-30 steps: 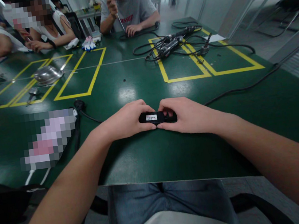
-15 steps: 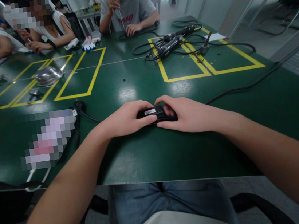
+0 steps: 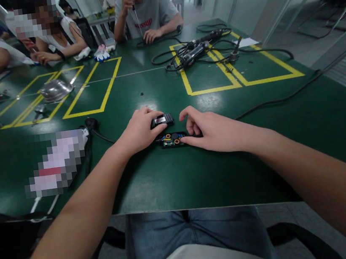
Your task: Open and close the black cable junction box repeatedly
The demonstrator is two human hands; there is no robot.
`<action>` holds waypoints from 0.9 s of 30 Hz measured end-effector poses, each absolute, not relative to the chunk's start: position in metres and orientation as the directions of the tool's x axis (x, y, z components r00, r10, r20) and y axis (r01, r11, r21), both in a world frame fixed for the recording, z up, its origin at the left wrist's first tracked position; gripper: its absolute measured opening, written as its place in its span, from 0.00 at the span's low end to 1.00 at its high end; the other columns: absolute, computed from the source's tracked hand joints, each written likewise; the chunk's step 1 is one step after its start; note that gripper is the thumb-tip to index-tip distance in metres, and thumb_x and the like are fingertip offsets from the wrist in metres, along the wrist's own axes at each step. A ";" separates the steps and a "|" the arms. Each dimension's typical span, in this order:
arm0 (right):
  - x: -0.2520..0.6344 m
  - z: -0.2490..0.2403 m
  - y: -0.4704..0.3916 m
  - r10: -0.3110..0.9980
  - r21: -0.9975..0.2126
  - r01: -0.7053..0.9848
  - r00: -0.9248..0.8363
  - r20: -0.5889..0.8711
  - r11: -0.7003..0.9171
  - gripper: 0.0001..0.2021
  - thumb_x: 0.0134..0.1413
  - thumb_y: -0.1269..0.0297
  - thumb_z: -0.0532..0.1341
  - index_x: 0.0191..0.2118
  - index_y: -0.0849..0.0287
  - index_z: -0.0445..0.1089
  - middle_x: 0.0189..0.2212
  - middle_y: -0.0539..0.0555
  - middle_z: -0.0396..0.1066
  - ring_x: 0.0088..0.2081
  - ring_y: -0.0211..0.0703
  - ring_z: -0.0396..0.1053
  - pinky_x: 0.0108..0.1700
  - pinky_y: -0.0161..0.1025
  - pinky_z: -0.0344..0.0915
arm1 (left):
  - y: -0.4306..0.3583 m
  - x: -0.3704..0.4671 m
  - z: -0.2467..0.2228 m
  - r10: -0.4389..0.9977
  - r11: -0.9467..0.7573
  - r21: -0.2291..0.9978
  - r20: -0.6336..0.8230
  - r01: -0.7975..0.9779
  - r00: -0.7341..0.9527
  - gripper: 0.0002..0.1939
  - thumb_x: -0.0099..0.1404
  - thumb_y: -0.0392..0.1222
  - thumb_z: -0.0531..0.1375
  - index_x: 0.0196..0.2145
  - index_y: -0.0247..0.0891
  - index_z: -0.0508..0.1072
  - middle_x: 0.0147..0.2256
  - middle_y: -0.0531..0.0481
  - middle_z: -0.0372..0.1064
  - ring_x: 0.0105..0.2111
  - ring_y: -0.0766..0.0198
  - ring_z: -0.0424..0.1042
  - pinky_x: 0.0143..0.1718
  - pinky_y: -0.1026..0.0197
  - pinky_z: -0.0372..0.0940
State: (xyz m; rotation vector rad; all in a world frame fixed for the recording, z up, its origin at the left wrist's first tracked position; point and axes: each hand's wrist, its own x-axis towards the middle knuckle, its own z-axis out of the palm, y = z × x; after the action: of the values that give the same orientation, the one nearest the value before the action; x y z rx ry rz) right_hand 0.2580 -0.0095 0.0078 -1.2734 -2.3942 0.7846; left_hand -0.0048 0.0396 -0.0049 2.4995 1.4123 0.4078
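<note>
My left hand (image 3: 139, 129) grips a black plastic cover (image 3: 163, 119) with a white label between thumb and fingers, raised just behind the opened casing. Below it is the lower casing half (image 3: 172, 140), open side up, showing a circuit board and copper-coloured rings. My right hand (image 3: 206, 129) is at the right end of this half, thumb against its edge, index finger lifted and the other fingers curled. The part within the right palm is mostly hidden. A black cable (image 3: 271, 103) runs off to the right from behind that hand.
A phone-like item (image 3: 58, 161), blurred out, and a black plug (image 3: 91, 123) are at left. Farther back are a metal bowl-shaped part (image 3: 56, 90), yellow tape outlines (image 3: 214, 90) and black tools with tangled cables (image 3: 195, 54). Other people sit around the green table (image 3: 154, 183).
The cover has come off the casing and moved up and left in my left hand, exposing the inside. My right hand stays by the lower half.
</note>
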 end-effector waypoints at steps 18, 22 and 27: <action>0.254 0.013 -0.010 0.804 -0.569 0.657 -0.595 0.011 0.494 0.05 0.72 0.66 0.66 0.41 0.53 0.70 0.34 0.51 0.78 0.34 0.44 0.71 0.38 0.40 0.60 | 0.014 -0.009 0.040 0.733 -0.470 0.553 -0.190 0.688 0.654 0.06 0.70 0.42 0.64 0.35 0.41 0.74 0.26 0.56 0.72 0.27 0.63 0.70 0.33 0.61 0.60; 0.252 0.013 -0.010 0.818 -0.556 0.670 -0.575 0.030 0.492 0.09 0.71 0.64 0.68 0.38 0.53 0.69 0.33 0.51 0.77 0.33 0.45 0.71 0.38 0.40 0.60 | 0.015 -0.008 0.041 0.734 -0.461 0.540 -0.215 0.704 0.645 0.06 0.71 0.44 0.64 0.36 0.41 0.75 0.28 0.54 0.74 0.28 0.62 0.71 0.34 0.60 0.61; 0.254 0.016 -0.012 0.818 -0.531 0.680 -0.573 0.044 0.505 0.07 0.70 0.63 0.68 0.38 0.53 0.71 0.34 0.52 0.78 0.33 0.46 0.72 0.38 0.41 0.60 | 0.016 -0.011 0.046 0.724 -0.462 0.559 -0.209 0.688 0.657 0.09 0.71 0.47 0.63 0.37 0.39 0.78 0.29 0.52 0.76 0.29 0.62 0.71 0.33 0.61 0.62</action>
State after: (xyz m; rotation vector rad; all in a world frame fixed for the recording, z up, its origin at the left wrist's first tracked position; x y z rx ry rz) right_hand 0.2540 -0.0115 0.0163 -1.2614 -2.4612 0.6780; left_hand -0.0108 0.0163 0.0460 2.2537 1.0896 0.0765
